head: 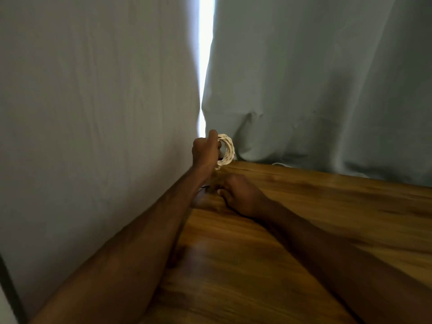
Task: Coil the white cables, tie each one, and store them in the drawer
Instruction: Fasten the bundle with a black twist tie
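A white cable (227, 149) wound into a small coil is held upright above the far corner of the wooden table (304, 206). My left hand (205, 152) is closed around the coil's left side, thumb raised. Just below and in front, my right hand (240, 195) rests on the table with its fingers curled near the coil's lower end; motion blur hides what they pinch. A thin dark strand shows between the hands. No drawer is in view.
Grey-green curtains (315, 78) hang along the table's far and left sides, with a bright gap (205, 54) between them. A bit of white cord (279, 164) lies at the curtain hem. Both forearms stretch across the tabletop.
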Demonstrator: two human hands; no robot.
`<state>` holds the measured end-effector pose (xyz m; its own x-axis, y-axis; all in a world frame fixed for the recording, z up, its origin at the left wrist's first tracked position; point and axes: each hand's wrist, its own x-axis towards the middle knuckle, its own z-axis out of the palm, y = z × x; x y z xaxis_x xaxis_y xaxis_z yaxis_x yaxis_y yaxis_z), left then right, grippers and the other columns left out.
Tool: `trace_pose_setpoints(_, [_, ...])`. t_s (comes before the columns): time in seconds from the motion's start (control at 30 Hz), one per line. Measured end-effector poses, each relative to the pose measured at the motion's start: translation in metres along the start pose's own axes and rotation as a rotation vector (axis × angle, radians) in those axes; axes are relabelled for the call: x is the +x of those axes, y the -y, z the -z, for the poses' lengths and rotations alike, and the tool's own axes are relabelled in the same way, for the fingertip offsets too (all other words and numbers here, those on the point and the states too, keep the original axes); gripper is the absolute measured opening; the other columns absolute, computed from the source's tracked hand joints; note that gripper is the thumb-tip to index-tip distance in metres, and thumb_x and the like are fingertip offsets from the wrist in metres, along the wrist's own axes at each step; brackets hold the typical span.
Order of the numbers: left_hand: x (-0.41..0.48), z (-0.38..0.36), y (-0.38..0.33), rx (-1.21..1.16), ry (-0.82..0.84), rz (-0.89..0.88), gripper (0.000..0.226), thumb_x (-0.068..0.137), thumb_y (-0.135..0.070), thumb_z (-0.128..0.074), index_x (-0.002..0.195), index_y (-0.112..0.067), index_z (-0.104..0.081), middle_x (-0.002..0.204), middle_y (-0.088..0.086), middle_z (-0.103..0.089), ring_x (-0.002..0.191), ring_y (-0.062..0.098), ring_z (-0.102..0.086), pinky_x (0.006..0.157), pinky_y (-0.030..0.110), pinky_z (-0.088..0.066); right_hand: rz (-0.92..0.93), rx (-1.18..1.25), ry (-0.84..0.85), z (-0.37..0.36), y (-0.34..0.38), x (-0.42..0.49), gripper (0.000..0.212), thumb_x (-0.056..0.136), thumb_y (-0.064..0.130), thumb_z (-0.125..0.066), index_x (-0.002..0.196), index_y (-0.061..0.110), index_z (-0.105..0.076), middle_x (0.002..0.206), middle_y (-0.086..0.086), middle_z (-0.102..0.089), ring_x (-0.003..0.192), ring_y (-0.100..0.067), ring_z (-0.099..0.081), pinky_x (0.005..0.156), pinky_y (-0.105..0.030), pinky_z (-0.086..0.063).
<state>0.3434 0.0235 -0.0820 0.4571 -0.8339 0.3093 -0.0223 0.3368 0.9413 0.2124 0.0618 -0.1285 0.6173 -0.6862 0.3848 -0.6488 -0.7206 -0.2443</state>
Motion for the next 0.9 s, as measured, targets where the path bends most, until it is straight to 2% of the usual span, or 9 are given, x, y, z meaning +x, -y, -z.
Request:
trace_pose_setpoints(0.1, [0.0, 0.002, -0.001, 0.012, 0.006, -0.001, 0.039, 0.083, -0.046, -0.05, 0.061, -0.015, -0.062, 0.06, 0.002, -0.062, 0.066, 0.028, -0.062, 0.062, 0.035, -0.045, -0.006, -0.029, -0.012, 0.003, -0.003, -0.001, 0.023, 0.097, 0.019, -0.062, 0.114, 0.022, -0.076, 0.114, 0.003, -0.074, 0.101, -0.012, -0.065, 0.09, -0.04, -0.056])
trace_pose_setpoints(0.27, [-0.001, -0.003, 0.004, 0.033, 0.014, -0.006, 0.039, 0.097, -0.034, -0.053, 0.065, -0.014, -0.062, 0.064, 0.003, -0.063, 0.067, 0.025, -0.061, 0.062, 0.031, -0.044, -0.08, 0.017, -0.033, 0.03, -0.013, -0.032, 0.016, 0.098, 0.021, -0.065, 0.107, 0.016, -0.077, 0.107, 0.001, -0.073, 0.094, -0.012, -0.064, 0.087, -0.039, -0.054])
trace_pose_setpoints(0.43, [-0.013, -0.025, 0.004, 0.036, 0.1, -0.009, 0.045, 0.099, -0.029, -0.053, 0.07, 0.004, -0.063, 0.051, -0.005, -0.052, 0.048, 0.014, -0.047, 0.052, 0.025, -0.037, -0.205, 0.283, -0.179, 0.07, -0.05, -0.079, 0.012, 0.093, 0.027, -0.072, 0.088, 0.026, -0.082, 0.104, 0.014, -0.073, 0.098, 0.004, -0.064, 0.086, -0.024, -0.052])
trace_pose_setpoints(0.53, [-0.026, -0.049, 0.008, 0.034, 0.154, -0.001, 0.042, 0.099, -0.029, -0.055, 0.062, -0.011, -0.062, 0.051, -0.005, -0.059, 0.052, 0.016, -0.056, 0.059, 0.027, -0.044, -0.304, 0.415, -0.244, 0.096, -0.069, -0.101, 0.009, 0.09, 0.021, -0.075, 0.088, 0.023, -0.084, 0.101, 0.012, -0.076, 0.101, 0.004, -0.066, 0.092, -0.02, -0.049])
trace_pose_setpoints(0.6, [-0.036, -0.065, 0.008, 0.013, 0.178, -0.001, 0.039, 0.095, -0.034, -0.057, 0.065, -0.011, -0.064, 0.061, 0.003, -0.064, 0.059, 0.021, -0.06, 0.062, 0.032, -0.047, -0.34, 0.405, -0.289, 0.107, -0.081, -0.113, 0.009, 0.09, 0.021, -0.075, 0.09, 0.024, -0.084, 0.102, 0.015, -0.073, 0.102, 0.011, -0.061, 0.088, -0.013, -0.041])
trace_pose_setpoints(0.7, [-0.049, -0.09, 0.006, 0.016, 0.211, -0.006, 0.041, 0.093, -0.035, -0.054, 0.061, -0.01, -0.058, 0.061, 0.007, -0.058, 0.054, 0.021, -0.05, 0.06, 0.034, -0.041, -0.388, 0.394, -0.352, 0.122, -0.093, -0.126, 0.013, 0.094, 0.019, -0.07, 0.097, 0.018, -0.083, 0.104, 0.015, -0.065, 0.099, 0.013, -0.054, 0.079, -0.005, -0.038])
trace_pose_setpoints(0.77, [-0.055, -0.109, 0.003, 0.037, 0.222, 0.004, 0.042, 0.097, -0.032, -0.052, 0.059, -0.013, -0.053, 0.056, 0.002, -0.051, 0.05, 0.018, -0.045, 0.057, 0.03, -0.037, -0.403, 0.45, -0.38, 0.131, -0.101, -0.135, 0.016, 0.096, 0.015, -0.068, 0.1, 0.011, -0.082, 0.1, 0.01, -0.071, 0.093, 0.015, -0.06, 0.076, -0.002, -0.042])
trace_pose_setpoints(0.8, [-0.058, -0.118, 0.001, 0.044, 0.221, 0.011, 0.042, 0.097, -0.032, -0.052, 0.058, -0.014, -0.052, 0.055, 0.001, -0.051, 0.051, 0.019, -0.046, 0.057, 0.032, -0.039, -0.416, 0.491, -0.38, 0.134, -0.104, -0.139, 0.015, 0.095, 0.015, -0.068, 0.1, 0.009, -0.082, 0.097, 0.006, -0.075, 0.09, 0.013, -0.065, 0.079, -0.005, -0.046])
trace_pose_setpoints(0.9, [-0.068, -0.146, -0.004, 0.054, 0.205, 0.031, 0.04, 0.092, -0.039, -0.052, 0.068, -0.009, -0.063, 0.067, 0.008, -0.066, 0.065, 0.029, -0.066, 0.066, 0.047, -0.054, -0.493, 0.611, -0.366, 0.136, -0.117, -0.148, 0.011, 0.09, 0.013, -0.074, 0.095, 0.006, -0.081, 0.098, -0.004, -0.08, 0.095, -0.012, -0.075, 0.089, -0.033, -0.06])
